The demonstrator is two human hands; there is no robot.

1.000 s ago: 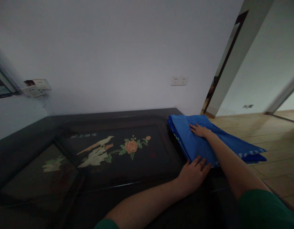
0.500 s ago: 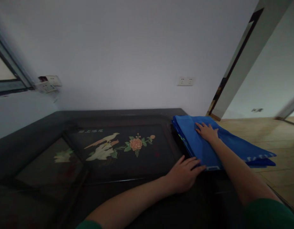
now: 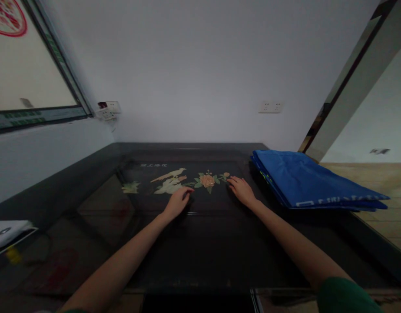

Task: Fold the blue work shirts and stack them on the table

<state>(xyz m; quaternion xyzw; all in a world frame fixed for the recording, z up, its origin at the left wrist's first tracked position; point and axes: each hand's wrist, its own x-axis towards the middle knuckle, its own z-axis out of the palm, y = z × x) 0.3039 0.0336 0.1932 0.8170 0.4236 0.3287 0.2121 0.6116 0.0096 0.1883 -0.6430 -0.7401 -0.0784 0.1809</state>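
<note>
A folded blue cloth (image 3: pixel 317 178) with white lettering along its front edge lies on the right side of the dark, glossy table (image 3: pixel 200 248). Neither hand touches it. My right hand (image 3: pixel 242 191) rests on the tabletop left of the cloth, its fingers stretched out by the flower end of an inlaid bird-and-flower picture (image 3: pixel 207 180). Over the lower edge of that picture, near the pale bird, is my left hand (image 3: pixel 178 203), fingers loosely extended and holding nothing.
A white device (image 3: pixel 9 232) sits at the table's left edge, with a yellow object (image 3: pixel 14 255) beside it. Wall sockets (image 3: pixel 270 107) are on the wall behind, and more sockets (image 3: pixel 107 111) by the window (image 3: pixel 34 65). Wooden floor (image 3: pixel 382 221) shows at the right.
Both hands have come off the blue cloth and moved left onto the tabletop. The cloth stays folded on the right. The view has turned left, bringing more of the window in.
</note>
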